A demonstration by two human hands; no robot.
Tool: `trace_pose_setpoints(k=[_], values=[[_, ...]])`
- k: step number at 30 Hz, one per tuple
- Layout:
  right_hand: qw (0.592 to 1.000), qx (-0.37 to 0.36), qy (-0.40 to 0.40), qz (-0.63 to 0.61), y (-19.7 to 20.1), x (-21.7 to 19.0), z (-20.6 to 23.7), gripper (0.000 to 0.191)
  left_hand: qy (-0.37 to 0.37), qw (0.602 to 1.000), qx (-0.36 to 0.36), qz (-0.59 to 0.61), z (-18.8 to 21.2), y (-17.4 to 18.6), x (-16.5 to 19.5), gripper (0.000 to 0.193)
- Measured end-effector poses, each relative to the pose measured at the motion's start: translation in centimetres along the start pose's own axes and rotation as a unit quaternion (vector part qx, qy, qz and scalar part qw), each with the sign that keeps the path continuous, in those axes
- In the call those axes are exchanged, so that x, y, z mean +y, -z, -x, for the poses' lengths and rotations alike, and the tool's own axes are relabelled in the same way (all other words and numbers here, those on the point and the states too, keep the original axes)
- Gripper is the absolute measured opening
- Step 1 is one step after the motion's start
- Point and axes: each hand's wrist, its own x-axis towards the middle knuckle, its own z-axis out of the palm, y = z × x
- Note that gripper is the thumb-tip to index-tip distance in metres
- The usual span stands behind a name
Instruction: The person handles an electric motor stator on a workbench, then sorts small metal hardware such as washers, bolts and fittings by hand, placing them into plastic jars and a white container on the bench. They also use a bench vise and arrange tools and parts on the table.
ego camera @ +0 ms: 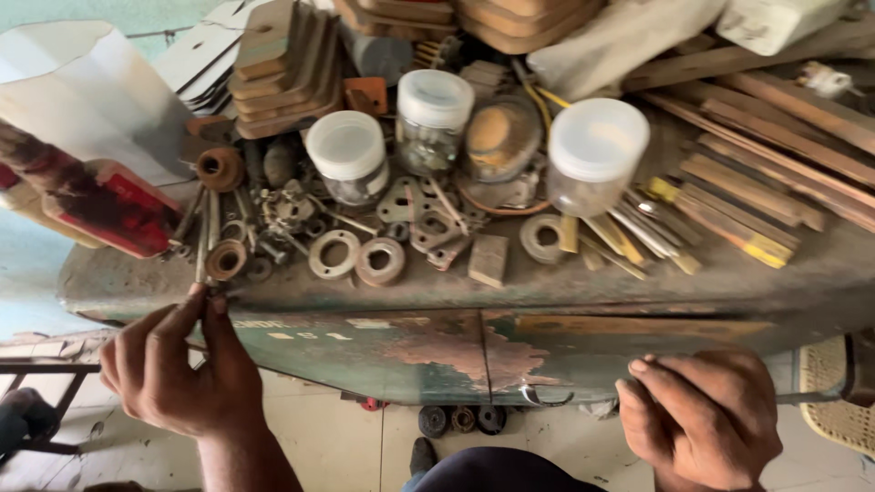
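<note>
Left hand [178, 369]: thumb and forefinger pinch a thin metal rod [201, 260] at the worktop [510, 296] front edge.
Right hand [702, 419]: loosely curled, empty, below the edge.
Risk: dragging the rod could knock the rusty ring [225, 260] and washers [334, 254] just beside it off.
Jars [347, 157]: well behind, unlikely hit.

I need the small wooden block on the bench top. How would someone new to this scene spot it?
Start at the green workbench and its front edge. Just behind the middle of that edge, right of two flat metal rings, lies the wooden block. It is the only pale, plain rectangle among round rusty parts.
</note>
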Motion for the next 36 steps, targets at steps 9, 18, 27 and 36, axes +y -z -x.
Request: trace_pose_setpoints(k=[9, 18, 27, 36], values=[[0.999, 0.033, -0.012, 0.040, 2.6, 1.5, -1.4, 0.017, 0.001, 1.000, -0.009, 0.014, 0.5, 0.8, 2.3, 0.016], [0.988, 0.006, -0.006, 0.157, 3.7, 3.6, -3.2, 0.035, -0.098, 0.979, -0.052, 0.173, 1.5, 0.3, 12.2, 0.026], [0.988, -0.006, -0.017, 0.157, 3.3, 4.9, -2.2, 0.028, -0.130, 0.961, -0.078, 0.230, 1.0, -2.4, 16.2, 0.031], [0.992, 0.003, -0.005, 0.127, 3.6, 5.7, -2.7, 0.022, -0.085, 0.964, -0.079, 0.241, 2.0, -3.1, 17.1, 0.024]])
